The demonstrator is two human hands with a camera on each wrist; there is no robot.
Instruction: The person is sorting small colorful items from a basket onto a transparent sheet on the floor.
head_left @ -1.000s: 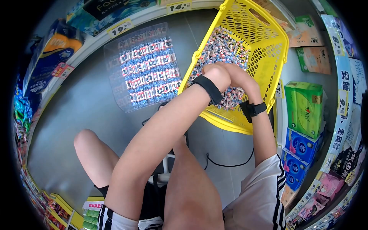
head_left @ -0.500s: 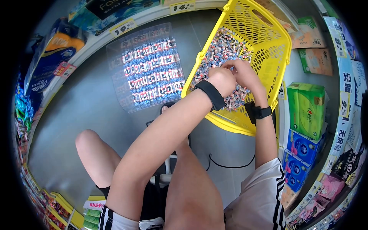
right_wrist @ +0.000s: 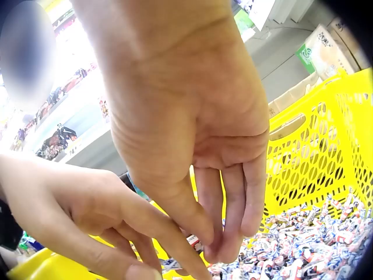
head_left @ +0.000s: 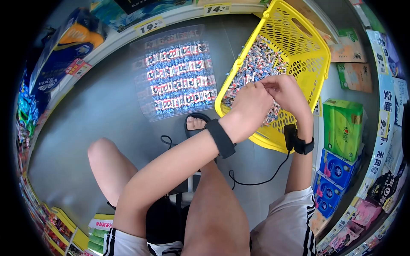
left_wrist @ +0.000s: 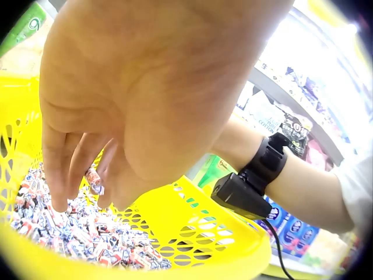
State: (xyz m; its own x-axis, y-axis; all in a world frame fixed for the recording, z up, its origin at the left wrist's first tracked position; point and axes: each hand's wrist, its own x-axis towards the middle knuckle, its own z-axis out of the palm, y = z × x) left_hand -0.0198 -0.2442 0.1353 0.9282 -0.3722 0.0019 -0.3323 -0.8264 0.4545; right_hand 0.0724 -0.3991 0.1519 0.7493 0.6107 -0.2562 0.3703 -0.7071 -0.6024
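Note:
My left hand and right hand meet fingertip to fingertip above a heap of small wrapped candies in a yellow basket. In the left wrist view, one wrapped candy shows between the left fingers and thumb. The right wrist view has the red-and-white end of a wrapped candy at the right thumb tip, beside the left fingers. On the floor left of the basket is a clear plastic tray with wrapped candies lined up in rows.
Shelves with price tags curve around the floor. Green tissue packs and blue packs stand to the right of the basket. A black cable from the right wrist camera trails near the legs, and a sandalled foot is below the tray.
Both hands have come up from the candy heap and nearer the body, with fingertips together. Earlier the left hand overlapped the right. The head view has shifted slightly; the tray's rows look unchanged.

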